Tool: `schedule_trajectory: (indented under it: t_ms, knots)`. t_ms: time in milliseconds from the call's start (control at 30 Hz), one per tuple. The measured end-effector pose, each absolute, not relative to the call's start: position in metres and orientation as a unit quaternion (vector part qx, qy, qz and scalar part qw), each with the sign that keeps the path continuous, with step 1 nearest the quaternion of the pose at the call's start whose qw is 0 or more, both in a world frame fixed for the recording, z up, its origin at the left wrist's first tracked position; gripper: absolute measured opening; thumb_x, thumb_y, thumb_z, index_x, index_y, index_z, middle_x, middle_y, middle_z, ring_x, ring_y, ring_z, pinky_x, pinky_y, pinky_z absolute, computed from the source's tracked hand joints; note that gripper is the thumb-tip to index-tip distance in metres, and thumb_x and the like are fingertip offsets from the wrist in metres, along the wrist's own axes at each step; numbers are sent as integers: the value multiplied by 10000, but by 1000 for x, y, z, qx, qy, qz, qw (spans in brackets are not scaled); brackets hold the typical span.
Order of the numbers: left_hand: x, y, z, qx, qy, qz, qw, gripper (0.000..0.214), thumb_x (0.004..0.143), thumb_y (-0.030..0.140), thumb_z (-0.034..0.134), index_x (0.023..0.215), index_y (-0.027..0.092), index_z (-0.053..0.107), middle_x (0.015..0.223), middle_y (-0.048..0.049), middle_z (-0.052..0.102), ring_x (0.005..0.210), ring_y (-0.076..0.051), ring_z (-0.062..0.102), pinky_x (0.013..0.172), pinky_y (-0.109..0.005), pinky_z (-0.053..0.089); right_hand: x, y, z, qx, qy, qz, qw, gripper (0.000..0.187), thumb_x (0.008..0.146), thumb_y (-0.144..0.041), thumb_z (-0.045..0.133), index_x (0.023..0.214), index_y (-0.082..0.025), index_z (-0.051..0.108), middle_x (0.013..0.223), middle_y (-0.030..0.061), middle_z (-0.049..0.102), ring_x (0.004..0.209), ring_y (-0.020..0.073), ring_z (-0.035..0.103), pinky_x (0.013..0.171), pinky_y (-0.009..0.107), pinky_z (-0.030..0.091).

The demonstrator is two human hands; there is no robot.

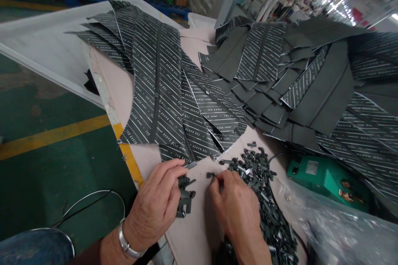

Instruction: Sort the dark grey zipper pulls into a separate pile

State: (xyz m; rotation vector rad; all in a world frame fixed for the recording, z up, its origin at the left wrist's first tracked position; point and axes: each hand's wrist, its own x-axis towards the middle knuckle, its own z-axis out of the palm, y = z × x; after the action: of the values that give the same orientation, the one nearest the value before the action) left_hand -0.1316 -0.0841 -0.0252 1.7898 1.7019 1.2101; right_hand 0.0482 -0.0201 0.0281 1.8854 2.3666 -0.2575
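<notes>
My left hand (158, 198), a silver bangle on its wrist, is closed in a pinch at the lower end of a dark fabric panel. A small grey flat piece (192, 165), like a zipper pull, sticks out from its fingertips. My right hand (238, 207) pinches a small black zipper slider (210, 174) just above the table. Dark panels (169, 70) printed with white diagonal lines and lettering, each with a zipper down the middle, lie ahead of both hands. A large heap of black zipper sliders (264, 190) spreads beside my right hand; a smaller group (185, 198) lies by my left.
More striped and plain grey panels (326, 87) are piled at the right. A green device (326, 178) with a cable and clear plastic (345, 232) are at the right. A white bin (40, 45) stands beyond the table's yellow-taped left edge (132, 163).
</notes>
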Motion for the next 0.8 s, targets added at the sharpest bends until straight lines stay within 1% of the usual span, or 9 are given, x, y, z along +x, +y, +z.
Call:
schedule_trajectory:
  t_ms: [67,167,267,333,400,500,600,733,800]
  knots:
    - [-131,-85,-26,635,608,432,201,335,939,-4,423,1194,158,568,1261,-92,577,1205,-158,541,1090,-298,419,55,-21,31,634,770,-72,-1,105,929,-188,554,977,-191,647,930,85,676,782,283,693,646,378,493]
    - [-132,-85,-27,640,604,431,197,357,936,-13,395,1197,164,563,1256,-88,580,1201,-156,545,1084,-299,424,51,-26,34,551,797,-232,-86,236,914,-113,527,1090,-231,629,1025,52,667,907,230,675,785,362,535]
    - [-133,-84,-27,647,600,427,198,368,934,-10,373,1208,157,553,1281,-92,566,1226,-153,534,1098,-291,413,36,-34,33,469,807,-349,-90,326,852,-73,604,1132,-239,618,1108,40,664,1035,226,629,911,373,528]
    - [-133,-84,-27,649,597,425,203,376,933,-13,361,1214,151,549,1299,-97,554,1242,-153,526,1104,-289,409,30,-38,32,465,814,-342,-64,414,803,-113,716,1187,-218,604,1159,62,661,1065,264,613,923,419,532]
    - [-133,-83,-26,653,594,424,200,377,928,-23,358,1206,146,550,1295,-100,554,1240,-157,522,1099,-295,412,29,-41,30,476,820,-316,-38,398,798,-130,754,1164,-208,618,1117,70,669,1020,279,626,876,434,544]
    - [-132,-81,-24,666,587,418,192,379,916,-42,368,1195,136,552,1275,-103,559,1225,-169,517,1094,-312,410,38,-44,27,491,823,-284,-14,175,875,-105,668,1009,-218,665,957,43,661,900,253,648,782,391,540]
    - [-131,-81,-24,669,584,417,194,390,904,-58,377,1197,128,556,1269,-105,559,1216,-172,517,1092,-318,403,51,-48,24,502,818,-280,-21,160,916,-83,587,923,-218,674,872,30,642,819,225,645,743,355,520]
    - [-132,-82,-25,666,584,418,199,386,902,-60,390,1194,122,565,1265,-106,563,1208,-177,517,1088,-327,404,62,-51,20,531,795,-288,-58,171,955,-105,531,959,-210,667,862,37,680,804,219,668,755,347,521]
    - [-132,-82,-25,666,584,419,199,383,904,-57,389,1191,124,566,1263,-103,564,1210,-176,515,1087,-325,405,65,-51,21,546,778,-303,-72,186,967,-119,522,1052,-209,661,925,46,712,854,214,692,791,342,535]
